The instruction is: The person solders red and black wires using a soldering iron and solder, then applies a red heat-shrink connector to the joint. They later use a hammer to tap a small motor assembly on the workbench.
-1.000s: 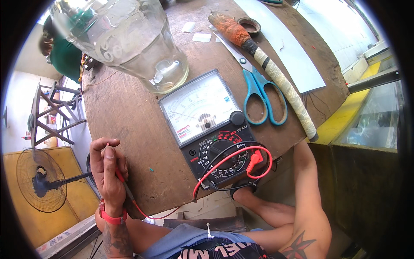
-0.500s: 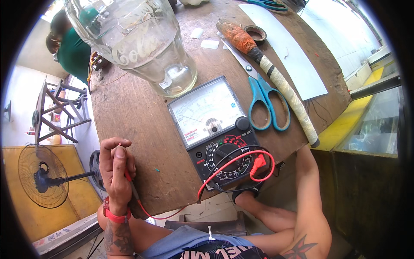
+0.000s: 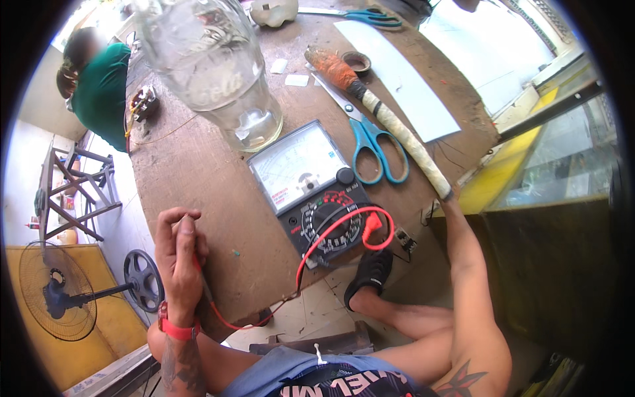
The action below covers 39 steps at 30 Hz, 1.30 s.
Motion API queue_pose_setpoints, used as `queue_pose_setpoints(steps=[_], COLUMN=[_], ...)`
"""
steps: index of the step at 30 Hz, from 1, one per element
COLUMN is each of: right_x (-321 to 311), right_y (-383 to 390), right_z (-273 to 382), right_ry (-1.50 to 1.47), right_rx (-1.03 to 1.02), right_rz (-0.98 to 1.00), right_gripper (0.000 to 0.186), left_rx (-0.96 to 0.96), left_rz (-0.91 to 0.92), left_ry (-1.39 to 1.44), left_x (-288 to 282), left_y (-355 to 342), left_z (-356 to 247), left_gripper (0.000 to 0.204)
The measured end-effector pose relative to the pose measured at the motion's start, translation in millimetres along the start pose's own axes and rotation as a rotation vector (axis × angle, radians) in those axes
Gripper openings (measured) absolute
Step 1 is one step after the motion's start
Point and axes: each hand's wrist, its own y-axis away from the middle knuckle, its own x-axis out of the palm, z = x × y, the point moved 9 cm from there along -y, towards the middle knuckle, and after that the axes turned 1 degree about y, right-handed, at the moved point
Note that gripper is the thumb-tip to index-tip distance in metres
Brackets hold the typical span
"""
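My left hand (image 3: pixel 182 264) is closed on the red test probe (image 3: pixel 202 271) near the table's front-left edge. Its red wire runs to an analog multimeter (image 3: pixel 311 198), with looped red and black leads on its dial. My right hand (image 3: pixel 450 206) reaches to the right table edge beside the end of a long tape-wrapped rod (image 3: pixel 403 132); its fingers are hidden. Blue-handled scissors (image 3: pixel 370 152) lie right of the meter, and a large clear glass jar (image 3: pixel 218 86) stands behind it. A small component with wires (image 3: pixel 407 239) shows below the table edge near my right hand.
A person in green (image 3: pixel 99 89) leans at the wooden table's (image 3: pixel 178 172) left. A standing fan (image 3: pixel 56 291) and wooden rack (image 3: pixel 69 192) are left. Paper strip (image 3: pixel 417 86), tape roll (image 3: pixel 357 61) and second scissors (image 3: pixel 370 18) lie behind. A glass counter (image 3: pixel 555 159) is right.
The view has shifted, with table items appearing higher and further left. More of my foot and the small component below the edge now show. My left hand still grips the probe.
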Motion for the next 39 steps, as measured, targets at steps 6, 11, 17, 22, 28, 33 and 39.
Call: queue_pose_setpoints(steps=[6, 11, 17, 22, 28, 33, 39], right_x=[-131.4, -201.3, -286.6, -327.6, -321.7, -313.7, -333.2], right_y=[52.0, 122.5, 205.4, 259.0, 299.3, 304.4, 311.5], right_z=[20.5, 17.6, -12.3, -36.7, -39.1, -33.0, -14.6], right_ry=[-0.180, -0.212, -0.710, -1.051, -1.462, -1.636, -1.680], right_rx=[-0.283, -0.365, -0.201, -0.157, -0.142, -0.054, -0.140], right_rz=[-0.123, -0.034, -0.324, -0.492, -0.652, -0.678, -0.757], right_gripper=[0.034, 0.033, 0.025, 0.037, 0.047, 0.051, 0.059], left_rx=[0.070, 0.191, 0.418, 0.422, 0.327, 0.392, 0.337], left_rz=[-0.003, -0.016, -0.049, -0.107, -0.316, -0.454, -0.166], left_ry=[-0.050, -0.089, -0.304, -0.519, -0.423, -0.334, -0.653], left_x=[-1.3, 3.6, 12.6, -3.1, -48.4, -62.2, -19.5], left_y=[-3.0, -9.3, -23.3, -37.5, -57.2, -65.9, -69.4], left_z=[-1.3, -7.4, -25.9, -26.7, -23.4, -34.0, 0.2], left_gripper=[0.023, 0.027, 0.031, 0.030, 0.030, 0.028, 0.040])
